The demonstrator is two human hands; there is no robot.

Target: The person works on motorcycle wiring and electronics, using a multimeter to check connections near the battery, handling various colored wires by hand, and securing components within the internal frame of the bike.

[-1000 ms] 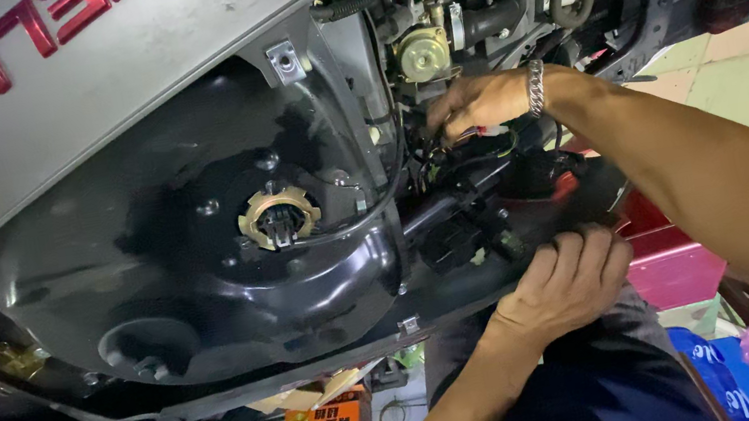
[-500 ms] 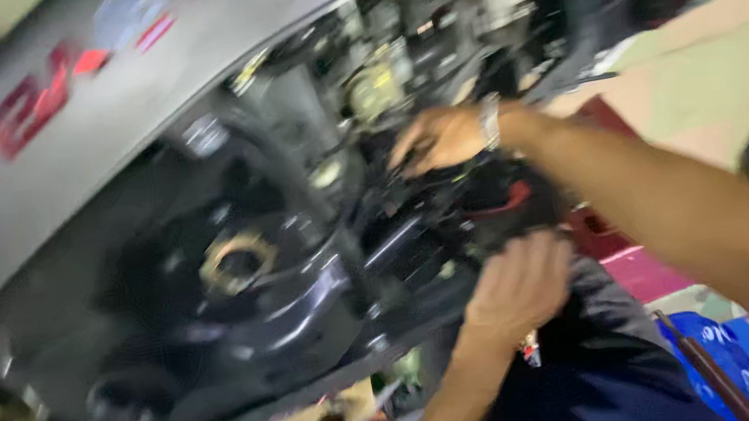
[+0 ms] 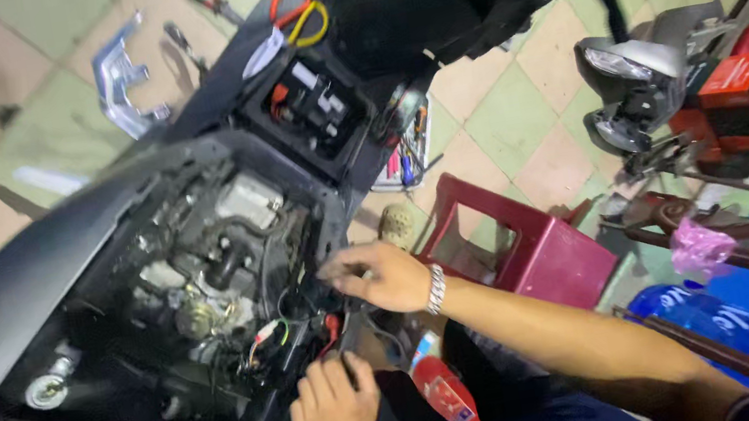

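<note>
Reaching into the scooter's engine bay (image 3: 210,258), the right hand (image 3: 380,275) pinches wiring (image 3: 298,330) while the left hand (image 3: 332,410) grips the frame edge.

Open engine bay of the scooter (image 3: 200,260): hoses, wires (image 3: 279,338) and the carburettor (image 3: 200,316) crowd the cavity, leaving narrow gaps only. The right hand (image 3: 375,276) and left hand (image 3: 332,410) occupy the bay's near edge. A red stool (image 3: 545,258) stands just beside it; bare floor tiles (image 3: 501,118) lie beyond.
</note>
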